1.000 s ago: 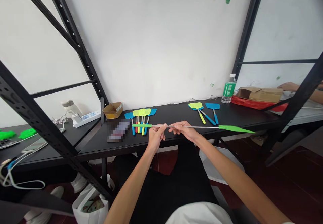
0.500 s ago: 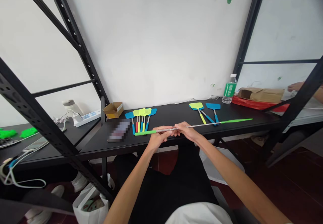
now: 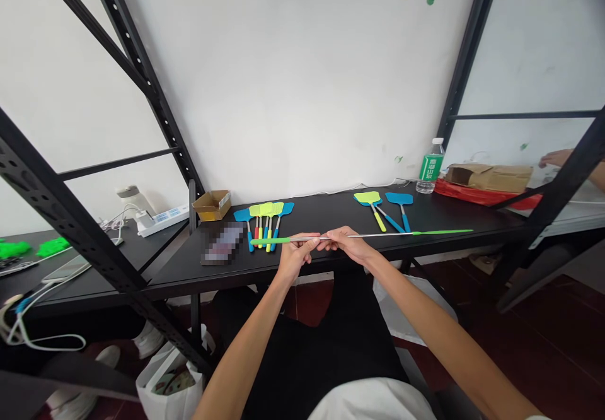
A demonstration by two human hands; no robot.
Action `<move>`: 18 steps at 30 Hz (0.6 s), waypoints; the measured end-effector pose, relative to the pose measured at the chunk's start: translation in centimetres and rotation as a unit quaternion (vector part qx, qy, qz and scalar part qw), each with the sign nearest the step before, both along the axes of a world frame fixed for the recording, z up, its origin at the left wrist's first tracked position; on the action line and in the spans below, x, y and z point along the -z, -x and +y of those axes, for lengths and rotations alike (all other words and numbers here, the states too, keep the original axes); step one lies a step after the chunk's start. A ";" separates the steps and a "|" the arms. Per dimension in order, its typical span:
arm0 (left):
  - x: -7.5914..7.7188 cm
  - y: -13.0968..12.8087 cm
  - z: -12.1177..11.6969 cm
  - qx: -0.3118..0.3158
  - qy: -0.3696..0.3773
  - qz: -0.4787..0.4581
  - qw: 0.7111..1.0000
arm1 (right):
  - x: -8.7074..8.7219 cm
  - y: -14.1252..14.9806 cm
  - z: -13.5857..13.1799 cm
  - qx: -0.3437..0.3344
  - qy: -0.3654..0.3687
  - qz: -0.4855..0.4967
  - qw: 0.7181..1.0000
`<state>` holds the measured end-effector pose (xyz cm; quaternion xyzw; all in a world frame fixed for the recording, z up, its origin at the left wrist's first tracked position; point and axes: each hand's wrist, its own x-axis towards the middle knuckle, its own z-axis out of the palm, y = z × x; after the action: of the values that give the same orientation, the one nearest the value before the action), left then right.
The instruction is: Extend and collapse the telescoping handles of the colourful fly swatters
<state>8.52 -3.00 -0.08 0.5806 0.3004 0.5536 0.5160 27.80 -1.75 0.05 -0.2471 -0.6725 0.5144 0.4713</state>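
Observation:
Both my hands hold an extended telescopic fly swatter [image 3: 382,235] by its thin metal rod, above the table's front edge. My left hand [image 3: 297,255] pinches the rod beside the green handle, which points left. Close to it, my right hand [image 3: 347,243] grips the rod further along, fingers closed. The green flap of the swatter, seen edge-on, reaches out to the right. Several collapsed swatters [image 3: 267,210] with blue and yellow-green heads lie fanned beyond my left hand. More swatters, one with a yellow-green head [image 3: 367,197] and one blue [image 3: 399,199], lie beyond my right hand.
On the black table [image 3: 321,209] are a small open cardboard box [image 3: 212,205], a blurred-out flat item [image 3: 224,243] and a water bottle [image 3: 430,166]. Black metal posts [image 3: 155,92] flank me. At far right, another person's hand [image 3: 555,157] shows near a carton [image 3: 491,176].
The held swatter's handle end has risen slightly, so the rod lies more level. Its green flap has turned more edge-on. Both hands keep their hold, with little movement.

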 end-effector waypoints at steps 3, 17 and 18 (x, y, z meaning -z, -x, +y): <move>-0.1 -0.1 0.0 -0.015 0.010 -0.007 1.000 | 0.0 0.1 0.0 0.000 -0.002 0.003 1.000; 0.2 -0.3 0.1 -0.040 -0.002 -0.005 0.999 | 0.3 -0.2 0.1 0.005 0.020 0.041 0.999; 0.3 -0.3 0.1 -0.035 -0.006 -0.005 0.999 | 0.3 -0.2 0.1 0.003 0.025 0.046 0.999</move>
<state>8.80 -2.89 -0.33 0.5704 0.3145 0.5758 0.4941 28.00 -1.64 -0.29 -0.2371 -0.6360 0.5407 0.4970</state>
